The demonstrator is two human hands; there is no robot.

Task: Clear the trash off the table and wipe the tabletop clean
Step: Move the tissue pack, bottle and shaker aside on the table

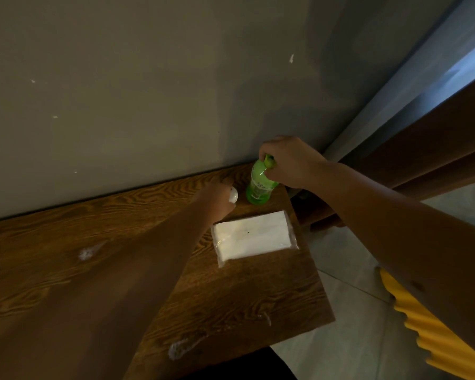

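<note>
1. Tabletop [52, 270]: dark wood grain, far edge butts against the grey wall [121, 91]. Whitish smear [87, 253] left of centre; a second smear [181, 348] at the near edge, and a thin one [266, 318] close to the near right corner.
2. Left hand [220, 198]: reaches toward the far right corner, fingers curled round a small white wad [233, 197], probably crumpled tissue. Wad is mostly hidden by the hand, so can't confirm the material.
3. Tissue pack [254, 238]: flat white pack in clear wrap, lies on the tabletop along the right edge, just in front of the left hand, slightly skewed.
4. Green bottle [259, 185]: plastic, stands at the far right corner, just right of the wad. Label text unreadable.
5. Right hand [288, 163]: grips the bottle from above, fingers wrapped round its neck and cap.
6. Off the right edge: pale tiled floor [348, 338], brown curtain [436, 149], yellow ribbed item [422, 330] at lower right.
</note>
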